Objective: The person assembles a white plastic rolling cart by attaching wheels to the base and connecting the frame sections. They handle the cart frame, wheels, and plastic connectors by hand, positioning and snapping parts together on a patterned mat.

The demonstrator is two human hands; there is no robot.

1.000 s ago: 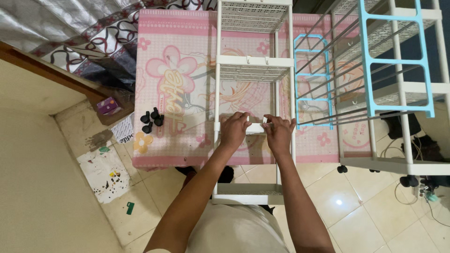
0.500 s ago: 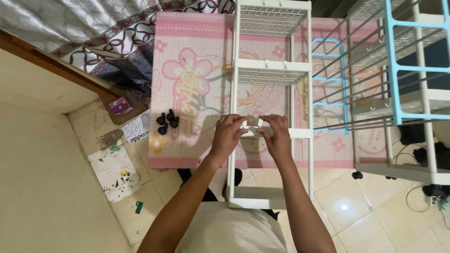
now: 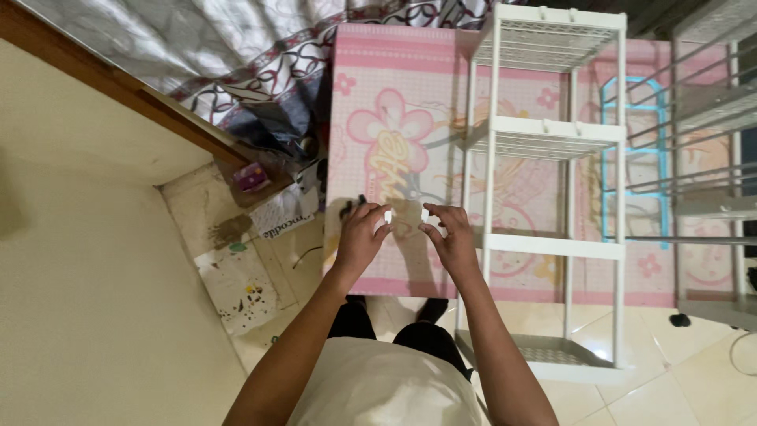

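Note:
My left hand point(image 3: 361, 235) and my right hand point(image 3: 450, 237) are raised side by side over a pink flowered mat point(image 3: 394, 95). Each pinches a small white piece: one point(image 3: 387, 214) at my left fingertips, another point(image 3: 426, 214) at my right. The two pieces are a little apart. A white rack with wire shelves point(image 3: 552, 134) stands just right of my right hand, which is not touching it.
A second rack with a light blue frame point(image 3: 631, 173) and grey wire shelves stands at the right. A patterned bedspread point(image 3: 236, 47) and wooden bed edge lie at upper left. Papers, a small purple box point(image 3: 251, 177) and black casters sit on the tiled floor.
My hands have come off the white rack's middle shelf and moved left of it, each with a small white piece. The view has swung so the rack sits further right.

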